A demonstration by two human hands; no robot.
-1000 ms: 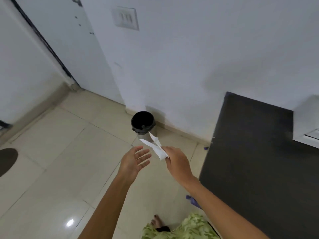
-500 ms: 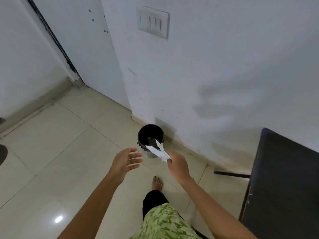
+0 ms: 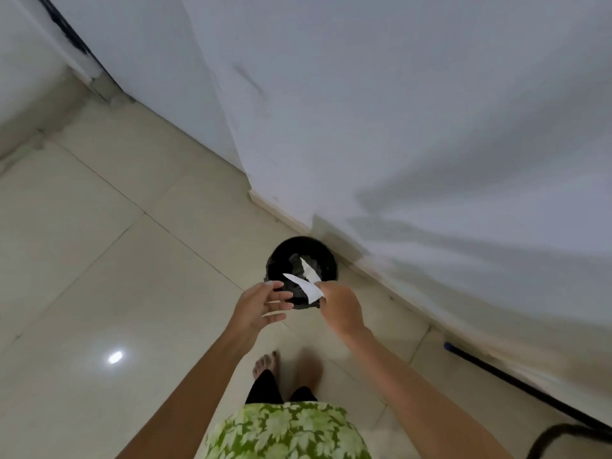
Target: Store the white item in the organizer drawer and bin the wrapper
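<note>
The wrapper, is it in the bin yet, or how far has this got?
Not yet. The right hand pinches the white wrapper over the black bin by the wall; the left hand is open and empty beside it. Neither white item nor organizer drawer is in view, so that step cannot be judged. Letting go is what remains.

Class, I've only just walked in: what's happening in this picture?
A person stands on a tiled floor, looking down at a small black bin set against the wall. Their right hand pinches a torn white wrapper over the bin's opening, not yet dropped. The left hand is open and empty, held beside the bin's near edge. The bin appears to hold some rubbish already. No organizer drawer or white item is in view.
</note>
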